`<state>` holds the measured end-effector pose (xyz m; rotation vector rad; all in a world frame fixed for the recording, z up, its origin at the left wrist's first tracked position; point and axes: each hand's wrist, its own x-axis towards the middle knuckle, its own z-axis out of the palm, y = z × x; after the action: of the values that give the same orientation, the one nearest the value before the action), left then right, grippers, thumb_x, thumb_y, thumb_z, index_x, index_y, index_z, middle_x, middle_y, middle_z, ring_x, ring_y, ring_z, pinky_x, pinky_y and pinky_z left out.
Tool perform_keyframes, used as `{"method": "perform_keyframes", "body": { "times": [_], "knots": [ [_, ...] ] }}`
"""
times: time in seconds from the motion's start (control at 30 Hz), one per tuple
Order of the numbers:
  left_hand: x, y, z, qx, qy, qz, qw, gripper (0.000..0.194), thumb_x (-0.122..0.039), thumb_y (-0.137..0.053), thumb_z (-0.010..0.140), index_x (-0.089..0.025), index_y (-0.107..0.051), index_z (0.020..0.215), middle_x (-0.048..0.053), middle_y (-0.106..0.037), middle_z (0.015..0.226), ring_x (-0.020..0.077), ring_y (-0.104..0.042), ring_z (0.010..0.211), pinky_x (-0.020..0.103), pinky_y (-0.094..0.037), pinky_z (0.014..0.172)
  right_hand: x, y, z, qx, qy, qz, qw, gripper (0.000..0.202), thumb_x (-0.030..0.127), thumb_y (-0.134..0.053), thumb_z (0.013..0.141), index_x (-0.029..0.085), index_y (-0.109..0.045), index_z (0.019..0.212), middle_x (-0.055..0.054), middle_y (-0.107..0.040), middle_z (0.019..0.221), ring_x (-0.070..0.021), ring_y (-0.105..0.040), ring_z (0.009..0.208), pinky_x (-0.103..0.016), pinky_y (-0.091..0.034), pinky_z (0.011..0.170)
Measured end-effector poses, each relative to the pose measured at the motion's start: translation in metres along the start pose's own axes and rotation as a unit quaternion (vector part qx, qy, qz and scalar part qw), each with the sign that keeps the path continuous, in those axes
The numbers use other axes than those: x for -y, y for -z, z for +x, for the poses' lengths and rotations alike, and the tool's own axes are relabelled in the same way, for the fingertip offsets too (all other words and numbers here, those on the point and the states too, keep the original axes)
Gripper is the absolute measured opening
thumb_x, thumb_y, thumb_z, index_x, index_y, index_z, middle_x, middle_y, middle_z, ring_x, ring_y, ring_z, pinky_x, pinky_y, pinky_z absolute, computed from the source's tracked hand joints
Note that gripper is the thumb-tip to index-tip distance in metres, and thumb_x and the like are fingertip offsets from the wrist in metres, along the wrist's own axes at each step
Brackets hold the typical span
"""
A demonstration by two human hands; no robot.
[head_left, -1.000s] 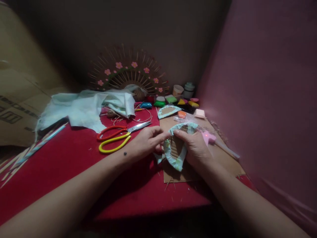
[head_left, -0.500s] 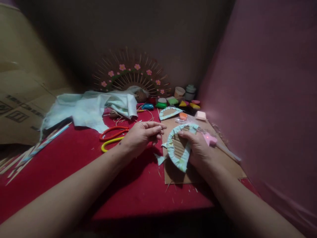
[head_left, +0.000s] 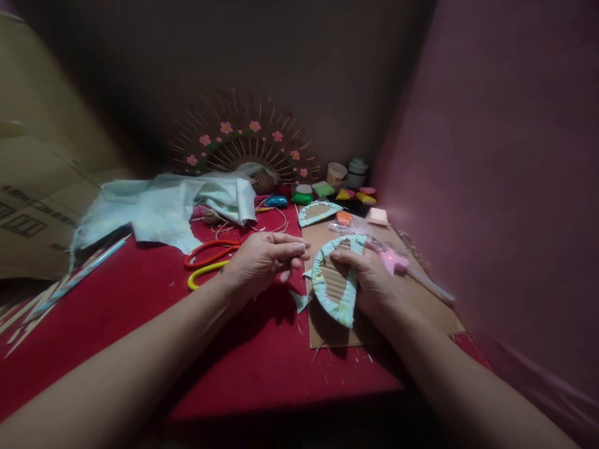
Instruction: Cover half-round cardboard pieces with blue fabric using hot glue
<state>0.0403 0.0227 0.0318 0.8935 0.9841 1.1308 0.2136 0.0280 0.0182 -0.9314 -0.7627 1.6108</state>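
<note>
My right hand (head_left: 374,277) grips a half-round cardboard piece (head_left: 334,277) whose edge is wrapped in pale green cloth; the thumb presses on its bare corrugated middle. To its left, apart from the piece, my left hand (head_left: 266,259) has thumb and fingertips pinched together. Whatever lies between those tips, if anything, is too small to make out. Scissors with red and yellow handles (head_left: 206,274) lie beside the left wrist, partly hidden by it. A pink glue gun (head_left: 393,260) rests on a cardboard sheet (head_left: 327,337) behind the right hand. Another cloth-edged half-round piece (head_left: 321,212) lies farther back.
Pale green cloth (head_left: 159,209) is heaped at the back left, with thin sticks (head_left: 60,290) nearby. Small coloured clay packs (head_left: 276,201), a cup (head_left: 336,173) and a jar (head_left: 357,171) line the back. A flowered stick fan (head_left: 243,134) stands against the wall. Cloth scraps (head_left: 299,301) lie near the cardboard.
The view has shifted slightly. My left fingertips have drawn closer together and curled a little; my right hand still holds the half-round piece in nearly the same place.
</note>
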Motion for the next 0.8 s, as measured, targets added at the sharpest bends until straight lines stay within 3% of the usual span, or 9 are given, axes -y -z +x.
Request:
{"method": "perform_keyframes", "body": {
  "times": [0.27, 0.63, 0.8],
  "knots": [
    [0.0011, 0.0001, -0.0027, 0.026, -0.02, 0.028, 0.999, 0.019, -0.021, -0.075, 0.069, -0.013, -0.059, 0.062, 0.001, -0.063, 0.057, 0.0077, -0.052, 0.039, 0.015, -0.039, 0.028, -0.0012, 0.0004, -0.0014, 0.018, 0.002, 0.01, 1.0, 0.026, 0.01, -0.071, 0.058, 0.017, -0.058, 0.079, 0.001, -0.064, 0.066, -0.0158, -0.061, 0.058, -0.033, -0.053, 0.059],
    [0.0029, -0.0019, -0.0023, 0.077, 0.003, -0.024, 0.997, 0.033, -0.034, -0.067, 0.082, -0.02, -0.041, 0.067, -0.01, -0.039, 0.045, 0.0018, -0.028, 0.03, 0.009, -0.024, 0.028, -0.0019, 0.0007, -0.0006, 0.013, 0.001, 0.025, 1.0, 0.029, 0.01, -0.073, 0.056, 0.019, -0.056, 0.078, 0.003, -0.063, 0.065, -0.0153, -0.061, 0.058, -0.034, -0.054, 0.064],
    [0.004, 0.0011, -0.0017, 0.109, -0.026, 0.017, 0.994, 0.027, -0.036, -0.068, 0.081, -0.015, -0.054, 0.07, -0.003, -0.057, 0.055, 0.0067, -0.05, 0.038, 0.013, -0.038, 0.031, -0.0024, 0.0021, -0.0009, 0.023, -0.004, 0.024, 0.999, 0.029, 0.011, -0.074, 0.056, 0.019, -0.056, 0.078, 0.002, -0.063, 0.066, -0.0147, -0.06, 0.059, -0.032, -0.053, 0.064]
  ]
}}
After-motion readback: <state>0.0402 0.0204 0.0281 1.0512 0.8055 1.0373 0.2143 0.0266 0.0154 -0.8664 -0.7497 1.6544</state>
